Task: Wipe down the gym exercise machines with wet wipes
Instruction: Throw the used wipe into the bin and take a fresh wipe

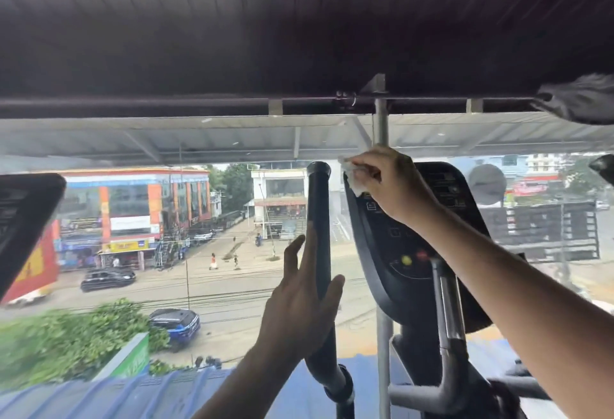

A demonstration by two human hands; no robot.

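An exercise machine stands before me with a dark console (398, 239) bearing a yellow and a red button. My right hand (395, 182) presses a crumpled white wet wipe (352, 177) against the console's upper left corner. A black upright handlebar (319, 219) rises to the left of the console. My left hand (302, 305) rests against that bar with its fingers spread, the thumb to the bar's right and the fingers to its left, not closed around it. A grey lower handle (428, 392) curves below the console.
Another machine's dark console (23, 219) juts in at the left edge. A large glass window (199, 269) lies right behind the machines, showing a street, cars and buildings. A vertical window post (382, 126) stands behind the console. A dark ceiling (299, 19) hangs low overhead.
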